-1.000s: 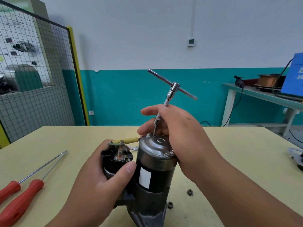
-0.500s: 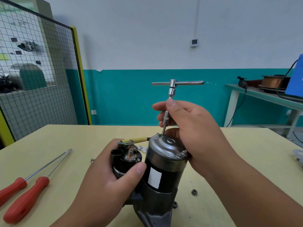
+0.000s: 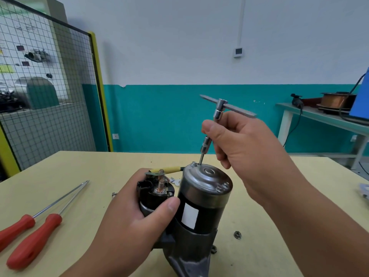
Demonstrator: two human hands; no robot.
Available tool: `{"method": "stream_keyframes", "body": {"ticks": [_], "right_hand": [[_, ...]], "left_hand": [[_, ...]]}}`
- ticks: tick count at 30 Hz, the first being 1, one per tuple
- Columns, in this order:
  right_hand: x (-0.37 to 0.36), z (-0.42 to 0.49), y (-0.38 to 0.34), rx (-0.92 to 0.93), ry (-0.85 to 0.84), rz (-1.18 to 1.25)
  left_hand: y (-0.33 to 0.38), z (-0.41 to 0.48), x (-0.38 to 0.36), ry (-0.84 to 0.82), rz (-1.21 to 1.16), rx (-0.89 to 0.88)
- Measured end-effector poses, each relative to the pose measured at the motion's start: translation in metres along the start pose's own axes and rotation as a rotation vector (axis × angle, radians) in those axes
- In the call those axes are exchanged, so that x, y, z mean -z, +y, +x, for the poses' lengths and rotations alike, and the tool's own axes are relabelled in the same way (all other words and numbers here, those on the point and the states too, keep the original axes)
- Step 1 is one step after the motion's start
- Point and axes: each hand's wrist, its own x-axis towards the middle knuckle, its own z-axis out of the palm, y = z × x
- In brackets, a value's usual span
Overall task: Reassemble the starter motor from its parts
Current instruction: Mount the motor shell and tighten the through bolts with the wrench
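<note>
On table: starter motor is stood upright.
Left hand: solenoid is gripped.
Right hand: T-handle driver is pinched.

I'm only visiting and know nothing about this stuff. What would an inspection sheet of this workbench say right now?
Surface: pale yellow table, flat and matte.
Job's things: starter motor stands upright; T-handle wrench tip sits at a bolt on its end-cap rim.
Clutter: two red-handled screwdrivers at left; two loose nuts by the motor's base; small fastener left of it.
Hands: left hand grips the motor's solenoid side; right hand fingers pinch the wrench shaft.
Cables: yellow-sleeved lead joins motor and solenoid terminal; black cable hangs off the side bench.
Surroundings: mesh fence left; side bench right, carrying a wire spool and blue machine.
</note>
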Motion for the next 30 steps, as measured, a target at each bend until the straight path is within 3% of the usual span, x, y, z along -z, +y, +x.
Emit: {"method": "stream_keyframes", "body": {"ticks": [3, 10, 18, 25, 30], "right_hand": [[-0.001, -0.001, -0.001, -0.020, 0.022, -0.002], [0.009, -0.001, -0.008, -0.068, -0.131, 0.023], [-0.006, 0.000, 0.003, -0.011, -0.006, 0.053], [0.003, 0.001, -0.002, -0.104, -0.105, 0.060], [0.005, -0.001, -0.004, -0.040, -0.137, -0.039]], "left_hand": [[0.000, 0.000, 0.000, -0.001, 0.008, 0.004], [0.001, 0.001, 0.000, 0.004, -0.004, 0.016], [0.000, -0.001, -0.001, 0.009, 0.011, -0.006], [-0.001, 0.000, 0.000, 0.004, -0.002, -0.007], [-0.002, 0.000, -0.001, 0.006, -0.003, -0.002]]}}
